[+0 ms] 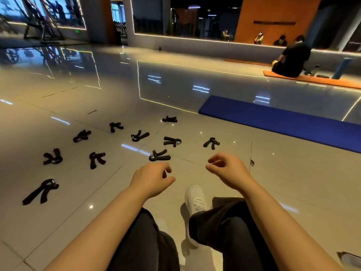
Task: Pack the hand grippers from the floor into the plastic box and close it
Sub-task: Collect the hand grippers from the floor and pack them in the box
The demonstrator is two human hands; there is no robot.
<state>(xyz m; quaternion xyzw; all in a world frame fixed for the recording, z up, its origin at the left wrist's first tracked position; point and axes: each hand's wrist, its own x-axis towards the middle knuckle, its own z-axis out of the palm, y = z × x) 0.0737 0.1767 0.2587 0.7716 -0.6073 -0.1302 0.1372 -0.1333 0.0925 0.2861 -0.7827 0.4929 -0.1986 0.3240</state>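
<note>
- Loosely, the grippers (159, 155) are seen scattered on the floor (273, 173), handles pointing every way; the nearest is laid crosswise, its spring end to the left.
- Both the left hand (152, 178) and the right hand (227, 170) are held above the floor with fingers slackly curled, nothing gripped.
- Wall lettering (274, 22) is too blurred to be read.
- A clear object (349, 259) is cut off at the lower right edge.

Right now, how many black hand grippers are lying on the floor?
10: far one; middle row; nearer; nearest, left. More may lie out of view.
</note>
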